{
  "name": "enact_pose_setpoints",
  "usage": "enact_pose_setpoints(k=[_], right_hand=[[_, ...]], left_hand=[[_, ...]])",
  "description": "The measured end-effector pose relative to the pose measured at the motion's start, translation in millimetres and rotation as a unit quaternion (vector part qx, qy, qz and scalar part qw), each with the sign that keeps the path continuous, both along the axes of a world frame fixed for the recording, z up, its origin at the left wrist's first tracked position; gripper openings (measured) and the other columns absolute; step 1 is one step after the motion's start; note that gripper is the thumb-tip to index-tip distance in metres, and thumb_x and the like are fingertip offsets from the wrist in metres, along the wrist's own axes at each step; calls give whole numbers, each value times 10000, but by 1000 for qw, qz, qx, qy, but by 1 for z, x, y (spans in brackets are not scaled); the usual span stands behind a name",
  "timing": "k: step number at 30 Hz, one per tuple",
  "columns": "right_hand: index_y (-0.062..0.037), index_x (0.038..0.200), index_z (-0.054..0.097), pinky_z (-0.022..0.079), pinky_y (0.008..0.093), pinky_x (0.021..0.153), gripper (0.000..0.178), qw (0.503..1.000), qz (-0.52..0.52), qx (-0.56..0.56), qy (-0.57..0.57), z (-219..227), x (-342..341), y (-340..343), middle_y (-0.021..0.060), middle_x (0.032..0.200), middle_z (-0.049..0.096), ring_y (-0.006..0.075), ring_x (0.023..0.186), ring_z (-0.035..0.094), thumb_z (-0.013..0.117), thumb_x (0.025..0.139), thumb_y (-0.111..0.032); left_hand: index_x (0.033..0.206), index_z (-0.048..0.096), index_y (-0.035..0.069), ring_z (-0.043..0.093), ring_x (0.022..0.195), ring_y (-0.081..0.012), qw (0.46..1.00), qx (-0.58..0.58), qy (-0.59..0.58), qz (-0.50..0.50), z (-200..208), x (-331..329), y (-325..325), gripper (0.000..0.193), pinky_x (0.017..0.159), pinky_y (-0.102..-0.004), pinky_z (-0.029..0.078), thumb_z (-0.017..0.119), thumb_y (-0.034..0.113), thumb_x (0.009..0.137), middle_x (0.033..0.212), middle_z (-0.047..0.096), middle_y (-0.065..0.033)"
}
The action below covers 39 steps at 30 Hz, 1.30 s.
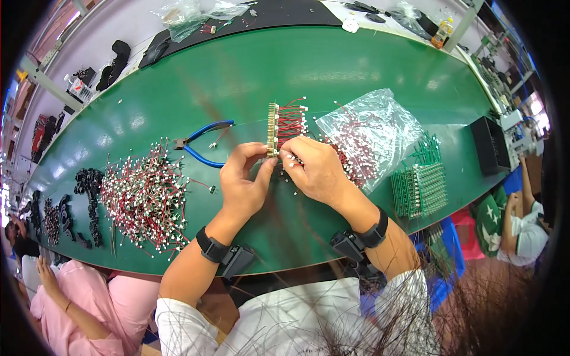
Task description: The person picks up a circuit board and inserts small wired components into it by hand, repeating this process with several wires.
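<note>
Midway between the near and far edges of the tabletop (249, 71), the left hand (243, 184) pinches the near end of a strip (272, 121) carrying red wires (291, 121). Beside it, the right hand (317, 172) curls closed; on what cannot be told.

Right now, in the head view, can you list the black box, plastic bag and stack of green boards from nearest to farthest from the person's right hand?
1. Plastic bag: just to the right of the right hand.
2. Stack of green boards: farther right.
3. Black box: far right.
</note>
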State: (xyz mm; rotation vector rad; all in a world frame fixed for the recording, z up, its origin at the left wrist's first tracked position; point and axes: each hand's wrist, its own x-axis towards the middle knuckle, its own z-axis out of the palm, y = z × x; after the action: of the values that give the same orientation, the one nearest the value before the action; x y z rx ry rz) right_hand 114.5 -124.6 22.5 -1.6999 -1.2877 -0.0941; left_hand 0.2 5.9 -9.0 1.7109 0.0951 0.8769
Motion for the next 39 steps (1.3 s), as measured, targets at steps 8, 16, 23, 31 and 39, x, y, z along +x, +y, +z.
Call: enact_pose_setpoints(k=[8, 16, 23, 31, 39], right_hand=[[-12, 875, 602, 504, 387, 622, 54, 1000, -6, -26, 15, -1, 1, -1, 145, 788, 633, 321, 693, 635, 622, 853, -57], [-7, 877, 606, 504, 400, 624, 64, 999, 3, -29, 21, -4, 3, 0, 150, 780, 632, 328, 695, 635, 628, 858, -64], [0, 874, 610, 504, 403, 620, 59, 1000, 12, -23, 7, -2, 3, -1, 155, 778, 625, 332, 695, 634, 632, 860, -53], [1, 883, 612, 507, 391, 621, 51, 999, 10, -29, 16, 0, 5, -1, 144, 794, 632, 314, 702, 639, 640, 861, -35], [4, 881, 604, 512, 366, 621, 77, 999, 15, 26, 42, -1, 0, 2, 136, 801, 624, 278, 685, 633, 660, 830, -3]], left_hand=[[1088, 592, -39, 657, 1003, -185, 1000, -4, -15, 14, -1, 2, 0, 264, 912, -313, 546, 686, -87, 846, 1101, 630, -126], [1105, 587, -36, 642, 1016, -177, 1000, 2, 0, 6, 0, 0, 0, 269, 923, -306, 538, 677, -93, 857, 1114, 613, -110], [1115, 587, -34, 631, 1037, -171, 1000, 2, 29, -4, 2, -1, 0, 272, 944, -314, 535, 668, -105, 866, 1118, 612, -95], [1119, 586, -37, 639, 1027, -169, 999, 14, 39, -3, 3, -2, 1, 270, 937, -316, 536, 673, -93, 869, 1104, 632, -97], [1073, 611, -56, 685, 955, -179, 999, -37, 9, 16, 5, 0, -3, 232, 876, -304, 558, 699, -58, 858, 1030, 690, -120]])
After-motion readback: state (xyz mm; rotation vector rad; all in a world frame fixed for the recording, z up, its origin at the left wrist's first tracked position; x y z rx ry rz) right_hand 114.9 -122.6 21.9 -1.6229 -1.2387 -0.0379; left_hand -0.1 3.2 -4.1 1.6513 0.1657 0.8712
